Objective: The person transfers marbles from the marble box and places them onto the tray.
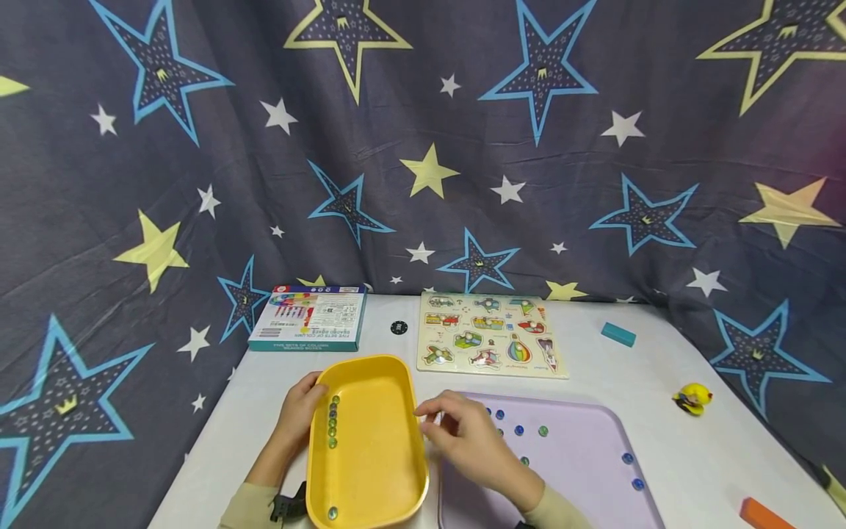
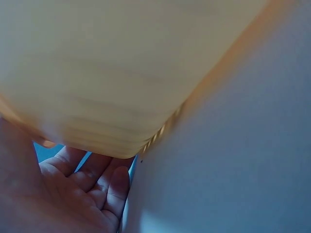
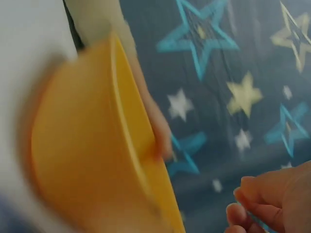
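My left hand [image 1: 299, 411] grips the left rim of a deep yellow plastic tray [image 1: 380, 441]. In the left wrist view the fingers [image 2: 92, 170] show beneath the tray's pale underside. Several glass marbles [image 1: 333, 422] lie in a line along the tray's left side, and one more marble [image 1: 333, 513] sits near its close end. My right hand [image 1: 472, 441] is beside the tray's right rim, over the edge of a lilac tray [image 1: 568, 419]. Its fingers are loosely bent, with a gap between thumb and forefinger and nothing visible held.
Blue and green marbles [image 1: 519, 430] are scattered on the lilac tray. Behind stand a boxed set [image 1: 307, 319], a black disc [image 1: 399, 328] and a wooden picture puzzle [image 1: 489, 334]. To the right are a teal block [image 1: 617, 334], a yellow toy duck [image 1: 692, 397] and an orange block [image 1: 763, 514].
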A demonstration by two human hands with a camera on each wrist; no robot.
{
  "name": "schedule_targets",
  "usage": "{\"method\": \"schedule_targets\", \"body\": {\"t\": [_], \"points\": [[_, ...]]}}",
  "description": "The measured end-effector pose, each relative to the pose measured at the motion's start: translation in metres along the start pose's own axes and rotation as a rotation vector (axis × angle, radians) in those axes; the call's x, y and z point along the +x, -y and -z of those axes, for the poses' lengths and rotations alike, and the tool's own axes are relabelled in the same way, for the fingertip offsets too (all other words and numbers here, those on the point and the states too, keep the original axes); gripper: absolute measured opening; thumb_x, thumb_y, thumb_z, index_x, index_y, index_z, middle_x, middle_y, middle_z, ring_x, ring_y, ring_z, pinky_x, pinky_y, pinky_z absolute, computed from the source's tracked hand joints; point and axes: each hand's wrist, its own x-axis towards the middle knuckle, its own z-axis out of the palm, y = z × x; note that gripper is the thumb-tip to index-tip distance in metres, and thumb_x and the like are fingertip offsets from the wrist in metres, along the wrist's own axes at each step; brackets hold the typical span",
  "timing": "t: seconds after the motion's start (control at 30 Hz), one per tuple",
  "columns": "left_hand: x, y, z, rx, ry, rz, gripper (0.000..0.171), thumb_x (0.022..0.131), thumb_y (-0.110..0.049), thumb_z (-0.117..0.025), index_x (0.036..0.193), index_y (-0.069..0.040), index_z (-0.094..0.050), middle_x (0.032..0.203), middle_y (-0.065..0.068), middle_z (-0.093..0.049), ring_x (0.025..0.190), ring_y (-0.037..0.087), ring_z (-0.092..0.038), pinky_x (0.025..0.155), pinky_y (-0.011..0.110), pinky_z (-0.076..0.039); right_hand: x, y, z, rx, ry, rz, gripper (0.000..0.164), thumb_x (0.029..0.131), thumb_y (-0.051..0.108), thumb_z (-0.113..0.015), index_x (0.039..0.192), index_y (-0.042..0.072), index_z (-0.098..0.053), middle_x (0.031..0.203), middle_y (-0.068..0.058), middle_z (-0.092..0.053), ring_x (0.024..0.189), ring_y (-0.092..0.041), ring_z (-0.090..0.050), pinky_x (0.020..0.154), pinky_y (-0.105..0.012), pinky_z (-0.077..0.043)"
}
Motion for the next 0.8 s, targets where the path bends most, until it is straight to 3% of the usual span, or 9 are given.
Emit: {"method": "schedule_targets", "body": {"t": [0.13,0.23,0.4,0.5,0.8], "points": [[0.000,0.000,-0.001,-0.002,0.001,0.005,0.027,0.091,-0.019,-0.044,0.113,-0.008,-0.057,0.095,0.014,-0.060,0.076,0.024,-0.057,0.067,0.027,-0.049,0.011,0.015,-0.036,0.001,0.188,0.081,0.014,0.082,0.017,-0.065,0.095,0.022,-0.065,0.082,0.011,-0.057,0.059,0.001,-0.048,0.050,-0.016,-0.043],[0.000,0.000,-0.001,-0.006,0.002,0.009,0.027,0.092,-0.020,-0.044,0.113,-0.009,-0.056,0.095,0.014,-0.059,0.076,0.025,-0.056,0.066,0.027,-0.050,0.016,0.021,-0.058,-0.086,0.333,0.129,0.016,0.083,0.021,-0.065,0.098,0.018,-0.065,0.085,0.010,-0.059,0.063,0.005,-0.048,0.055,-0.012,-0.042],[0.000,0.000,0.000,-0.016,0.003,0.013,0.027,0.092,-0.020,-0.044,0.114,-0.009,-0.056,0.096,0.014,-0.060,0.076,0.024,-0.056,0.066,0.026,-0.050,0.022,0.024,-0.086,-0.216,0.582,0.083,0.024,0.082,0.027,-0.066,0.103,0.017,-0.065,0.081,0.016,-0.058,0.066,0.008,-0.047,0.061,-0.010,-0.039],[0.001,0.001,0.000,-0.019,0.006,0.014,0.027,0.091,-0.020,-0.044,0.113,-0.009,-0.056,0.097,0.014,-0.060,0.078,0.024,-0.056,0.068,0.025,-0.050,0.022,0.023,-0.098,-0.252,0.706,0.067,0.021,0.082,0.026,-0.065,0.102,0.019,-0.066,0.074,0.020,-0.055,0.065,0.008,-0.047,0.061,-0.009,-0.039],[0.002,0.003,0.001,0.001,0.012,-0.010,0.029,0.092,-0.020,-0.044,0.114,-0.007,-0.057,0.101,0.014,-0.059,0.082,0.023,-0.055,0.070,0.023,-0.048,0.020,0.018,-0.114,-0.300,0.779,0.056,0.010,0.081,0.014,-0.062,0.087,0.022,-0.065,0.063,0.019,-0.049,0.056,0.007,-0.045,0.056,-0.008,-0.038]]}}
